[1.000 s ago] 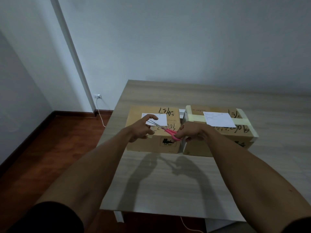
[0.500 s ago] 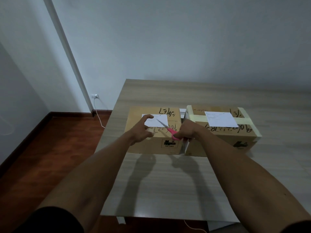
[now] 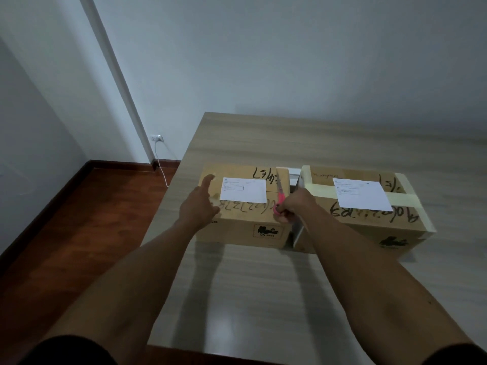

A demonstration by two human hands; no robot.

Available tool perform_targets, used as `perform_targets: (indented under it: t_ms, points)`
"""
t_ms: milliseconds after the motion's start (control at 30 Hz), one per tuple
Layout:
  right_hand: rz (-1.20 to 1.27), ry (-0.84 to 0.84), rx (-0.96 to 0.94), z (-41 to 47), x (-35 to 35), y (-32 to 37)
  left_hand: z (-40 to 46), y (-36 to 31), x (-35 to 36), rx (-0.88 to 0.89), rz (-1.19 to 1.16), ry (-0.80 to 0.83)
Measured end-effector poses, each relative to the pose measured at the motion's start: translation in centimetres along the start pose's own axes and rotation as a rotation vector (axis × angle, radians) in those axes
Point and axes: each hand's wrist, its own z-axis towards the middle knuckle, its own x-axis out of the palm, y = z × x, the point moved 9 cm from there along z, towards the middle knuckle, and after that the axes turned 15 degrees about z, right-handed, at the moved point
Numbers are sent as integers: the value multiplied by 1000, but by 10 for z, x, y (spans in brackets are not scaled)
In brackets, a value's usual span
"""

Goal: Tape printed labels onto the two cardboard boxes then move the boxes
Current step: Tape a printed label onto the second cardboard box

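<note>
We look down at a pale wood-grain bench [image 3: 263, 285] that fills the lower and right part of the view, set against a white wall [image 3: 263, 61]. Dark red-brown wooden floor [image 3: 66, 233] lies at nine o'clock of the bench, with a wall socket [image 3: 156, 138] and a white cable [image 3: 160, 167] hanging from it at ten o'clock.

Two cardboard boxes stand side by side near the middle of the bench, just apart. The right box [image 3: 369, 227], at three o'clock of the pair, has pale tape bands across its top and down its sides, with black handwriting on the cardboard. A white printed label [image 3: 361, 193] lies flat on its top. The left box [image 3: 242, 230] also carries black handwriting and a small dark printed mark on its near face. Its own white printed label [image 3: 243, 190] lies flat on top.

Our left hand [image 3: 199, 206] rests at the box's nine o'clock edge, fingers fairly straight and spread wide, a fingertip near the label's left side. Our right hand [image 3: 292, 208] is curled tight around pink-handled scissors [image 3: 279, 196] over the gap between the boxes, blades pointing toward twelve o'clock along the left box's right edge. We cannot tell whether the blades touch anything.
</note>
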Motion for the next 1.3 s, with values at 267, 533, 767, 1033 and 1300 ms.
perform_targets:
  t_ms: [267,533,767,1033,1300]
  points:
    - [-274,43,-8,13,17,4,21,8,16,-56,16,35]
    - [-369,-53,-49,17,19,12,38,7,21,-11,65,82]
    - [-287,-88,-230,18,31,50,66,-10,2,-26,-608,64]
    - [390,236,-339,-2,93,95,80,-56,-18,-69,-957,204]
    - [495,343,-358,-6,107,101,72,-79,-20,-87,-1126,338]
